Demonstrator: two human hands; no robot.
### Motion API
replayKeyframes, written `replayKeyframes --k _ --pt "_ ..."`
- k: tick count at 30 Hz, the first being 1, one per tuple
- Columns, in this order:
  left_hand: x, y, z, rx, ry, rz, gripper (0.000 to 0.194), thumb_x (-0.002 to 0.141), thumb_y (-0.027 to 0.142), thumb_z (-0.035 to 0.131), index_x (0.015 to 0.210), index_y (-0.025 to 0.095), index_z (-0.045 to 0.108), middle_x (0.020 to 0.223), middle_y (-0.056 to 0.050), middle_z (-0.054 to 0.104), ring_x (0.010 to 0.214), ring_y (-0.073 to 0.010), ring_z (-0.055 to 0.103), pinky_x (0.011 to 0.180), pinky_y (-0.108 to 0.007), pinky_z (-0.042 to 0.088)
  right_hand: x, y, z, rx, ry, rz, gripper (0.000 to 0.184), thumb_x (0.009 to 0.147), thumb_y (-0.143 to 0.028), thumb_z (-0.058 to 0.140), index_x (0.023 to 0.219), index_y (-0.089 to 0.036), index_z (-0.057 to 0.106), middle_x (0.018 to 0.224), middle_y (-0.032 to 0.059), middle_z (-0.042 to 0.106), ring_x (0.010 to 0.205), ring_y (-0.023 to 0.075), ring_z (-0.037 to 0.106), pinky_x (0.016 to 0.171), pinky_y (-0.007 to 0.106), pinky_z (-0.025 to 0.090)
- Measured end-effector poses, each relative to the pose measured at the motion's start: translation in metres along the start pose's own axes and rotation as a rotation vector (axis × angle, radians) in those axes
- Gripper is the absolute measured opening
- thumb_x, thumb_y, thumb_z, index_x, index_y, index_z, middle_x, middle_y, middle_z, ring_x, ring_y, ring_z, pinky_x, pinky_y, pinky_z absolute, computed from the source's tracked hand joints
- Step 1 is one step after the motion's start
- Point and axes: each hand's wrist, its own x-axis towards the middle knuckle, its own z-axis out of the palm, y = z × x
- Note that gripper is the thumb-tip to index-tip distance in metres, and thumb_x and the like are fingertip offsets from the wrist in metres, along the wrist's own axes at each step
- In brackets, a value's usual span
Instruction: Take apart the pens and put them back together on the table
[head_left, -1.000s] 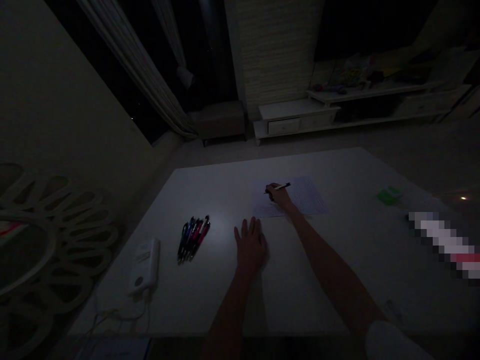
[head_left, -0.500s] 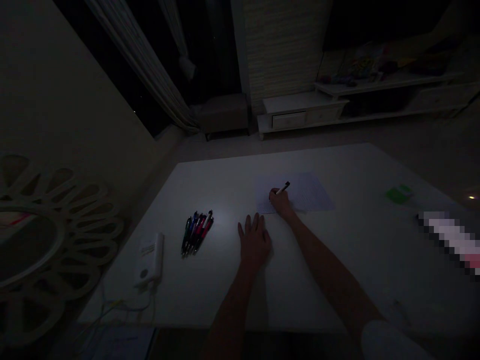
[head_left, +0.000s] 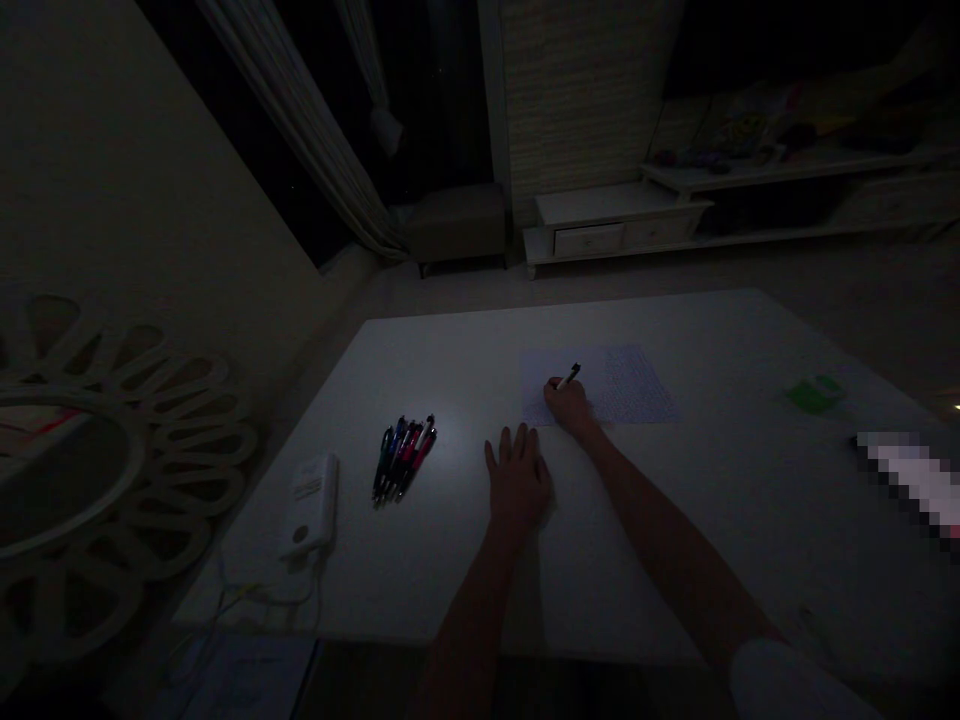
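My right hand [head_left: 570, 408] is shut on a black-and-white pen [head_left: 570, 376] and rests on the lower left part of a sheet of paper [head_left: 622, 385]. Fine lines of writing or print cover the sheet's right half. My left hand [head_left: 517, 480] lies flat on the white table [head_left: 637, 560], fingers spread, just below the sheet and touching nothing else. To its left is a bundle of several pens [head_left: 403, 458] in black, blue and red. A white sleeve [head_left: 795, 680] covers my right arm near the elbow.
A white corded device [head_left: 311, 505] lies near the table's left edge, its cable trailing over the edge. A green object [head_left: 815, 393] and a pixelated item [head_left: 911, 480] are on the right. A round ornate mirror [head_left: 75, 470] stands left; a low white cabinet [head_left: 615, 225] stands beyond.
The whole scene has drifted right in view as my head turned. The pen in my right hand has tilted from nearly level to more upright. My left hand stays flat.
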Motion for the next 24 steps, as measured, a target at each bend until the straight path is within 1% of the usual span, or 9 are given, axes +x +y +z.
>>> replayKeyframes --k 4,8,10,11,13,15,17,21,24 --pt "0.000 0.000 -0.002 0.013 -0.033 -0.009 0.050 0.090 0.031 0.034 0.141 0.027 0.034 0.147 -0.002 0.034 0.138 -0.0271 0.019 0.112 -0.056 0.012 -0.001 -0.001 0.000 -0.066 0.109 -0.011 0.016 0.070 -0.023 0.051 0.054 -0.021 0.052 0.048 0.0026 0.049 0.058 0.0174 0.052 0.055 0.026 0.032" --pt "-0.001 0.000 -0.003 0.011 -0.037 -0.007 0.050 0.091 0.032 0.032 0.141 0.026 0.033 0.150 -0.001 0.029 0.139 -0.0259 0.017 0.113 -0.055 0.012 -0.001 -0.002 -0.007 0.077 0.091 -0.077 0.018 0.071 -0.029 0.045 0.060 -0.018 0.054 0.051 0.0001 0.049 0.053 0.0137 0.047 0.050 0.023 0.032" --pt "-0.001 0.000 -0.003 0.005 -0.035 -0.006 0.051 0.091 0.033 0.031 0.141 0.026 0.033 0.150 -0.001 0.028 0.139 -0.0258 0.016 0.113 -0.055 0.011 -0.002 -0.003 -0.010 0.199 0.111 -0.098 0.023 0.071 -0.033 0.044 0.077 -0.016 0.059 0.055 -0.0019 0.050 0.052 0.0125 0.046 0.049 0.022 0.034" --pt "-0.002 0.000 -0.003 0.001 -0.033 -0.007 0.051 0.091 0.033 0.031 0.141 0.026 0.033 0.150 -0.001 0.028 0.139 -0.0258 0.016 0.113 -0.055 0.011 -0.002 -0.003 -0.011 0.242 0.143 -0.081 0.030 0.071 -0.034 0.045 0.089 -0.015 0.060 0.056 -0.0033 0.050 0.051 0.0121 0.045 0.048 0.022 0.035" --pt "-0.002 0.000 -0.003 -0.005 -0.026 -0.010 0.051 0.091 0.033 0.031 0.141 0.026 0.033 0.150 -0.001 0.028 0.139 -0.0258 0.017 0.113 -0.055 0.011 -0.003 -0.006 -0.013 0.282 0.195 -0.032 0.051 0.070 -0.036 0.050 0.116 -0.014 0.051 0.054 -0.0063 0.048 0.046 0.0117 0.043 0.045 0.022 0.035" --pt "-0.002 -0.001 -0.002 -0.008 -0.019 -0.014 0.050 0.091 0.033 0.030 0.141 0.026 0.033 0.150 -0.001 0.029 0.139 -0.0260 0.017 0.113 -0.056 0.010 -0.006 -0.008 -0.014 0.272 0.199 -0.010 0.068 0.069 -0.037 0.054 0.130 -0.012 0.038 0.052 -0.0075 0.048 0.044 0.0119 0.043 0.044 0.022 0.035" --pt "-0.003 -0.002 -0.001 -0.008 -0.016 -0.017 0.051 0.091 0.033 0.031 0.141 0.025 0.034 0.149 -0.001 0.029 0.139 -0.0263 0.017 0.113 -0.056 0.011 -0.007 -0.010 -0.014 0.237 0.165 -0.031 0.070 0.070 -0.036 0.055 0.132 -0.011 0.036 0.052 -0.0071 0.048 0.043 0.0117 0.044 0.044 0.022 0.035" --pt "-0.003 -0.003 0.001 -0.007 -0.015 -0.004 0.051 0.091 0.032 0.032 0.141 0.026 0.033 0.150 -0.001 0.029 0.139 -0.0265 0.018 0.113 -0.056 0.012 -0.007 -0.011 -0.015 0.172 0.177 -0.090 0.059 0.071 -0.033 0.052 0.125 -0.013 0.046 0.056 -0.0050 0.050 0.045 0.0109 0.043 0.045 0.021 0.035" --pt "-0.003 -0.004 0.001 -0.001 -0.018 0.000 0.051 0.091 0.033 0.030 0.141 0.025 0.033 0.150 -0.001 0.028 0.139 -0.0265 0.018 0.113 -0.056 0.012 -0.007 -0.011 -0.017 0.202 0.152 -0.083 0.068 0.070 -0.031 0.053 0.133 -0.012 0.038 0.055 -0.0050 0.050 0.045 0.0117 0.043 0.044 0.022 0.035"
